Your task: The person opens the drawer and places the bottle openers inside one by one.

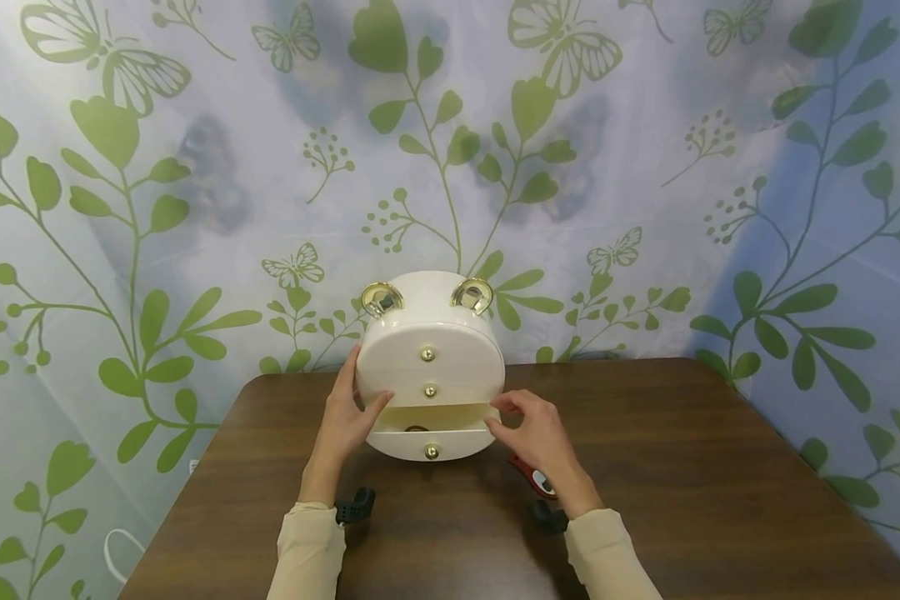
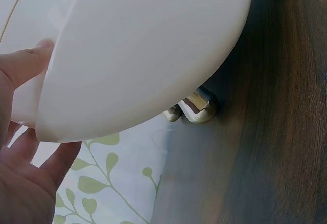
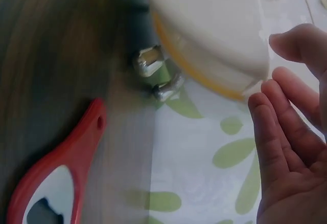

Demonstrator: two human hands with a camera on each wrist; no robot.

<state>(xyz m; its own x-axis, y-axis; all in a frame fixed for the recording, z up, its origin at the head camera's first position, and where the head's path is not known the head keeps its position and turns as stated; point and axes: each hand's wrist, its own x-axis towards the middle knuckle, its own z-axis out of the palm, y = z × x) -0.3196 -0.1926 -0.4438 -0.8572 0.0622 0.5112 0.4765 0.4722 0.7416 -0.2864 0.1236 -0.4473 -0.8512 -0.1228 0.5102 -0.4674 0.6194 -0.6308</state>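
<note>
A cream, rounded drawer box (image 1: pixel 431 333) with gold ears and gold knobs stands on the table. Its bottom drawer (image 1: pixel 397 445) is pulled out, and part of a small brown curved item (image 1: pixel 416 428) shows inside. My left hand (image 1: pixel 348 421) grips the box's left side, thumb on the front and fingers round the edge; the left wrist view shows the thumb (image 2: pixel 30 63) just behind the drawer front. My right hand (image 1: pixel 536 429) is at the drawer's right end, fingers bent loosely. In the right wrist view its fingertips (image 3: pixel 260 106) are right at the drawer's corner, with the thumb apart from them.
A red bottle opener (image 1: pixel 531 477) lies on the brown wooden table (image 1: pixel 682 467), beside my right wrist. Gold feet (image 3: pixel 149 63) hold the box up. Behind the table hangs a cloth (image 1: pixel 435 208) printed with green leaves and butterflies. Dark cameras sit at both wrists.
</note>
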